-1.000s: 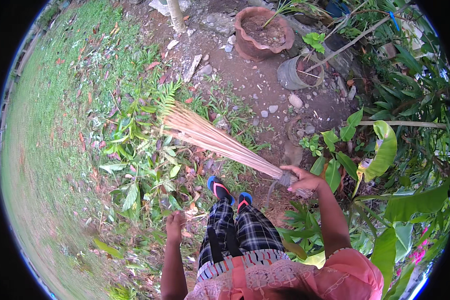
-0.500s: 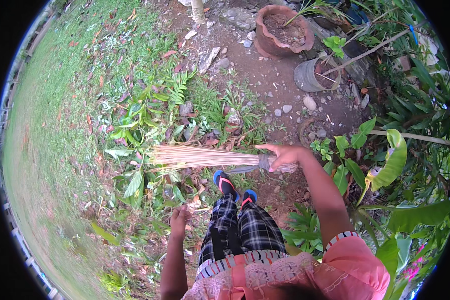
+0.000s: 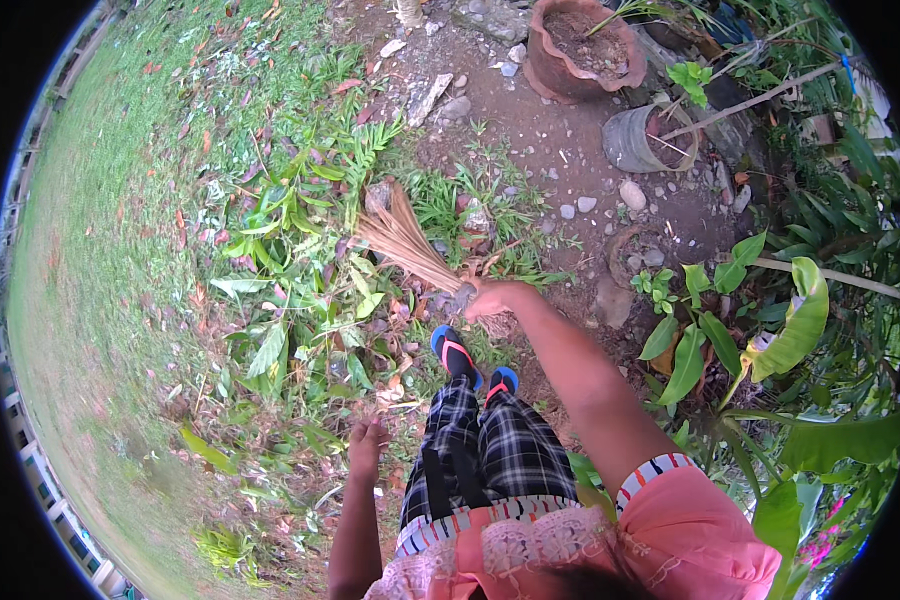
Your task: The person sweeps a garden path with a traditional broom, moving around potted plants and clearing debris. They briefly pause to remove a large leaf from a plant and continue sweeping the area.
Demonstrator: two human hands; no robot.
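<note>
The right hand (image 3: pixel 492 297) closes its fingers around the handle end of a stick broom (image 3: pixel 402 237), whose pale bristles spread over cut green leaves (image 3: pixel 300 300) in front of the feet. The left hand (image 3: pixel 366 437) hangs empty with loose fingers. Bare soil with stones lies ahead, beside a clay pot (image 3: pixel 578 50); open grass (image 3: pixel 100 250) lies to the left.

Broom (image 3: pixel 402 238) left of clay pot (image 3: pixel 578 45)

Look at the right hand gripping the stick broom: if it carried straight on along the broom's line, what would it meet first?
Probably the cut green leaves by the bristle tips; the right hand points the broom up-left toward them, though depth is unclear.
</note>
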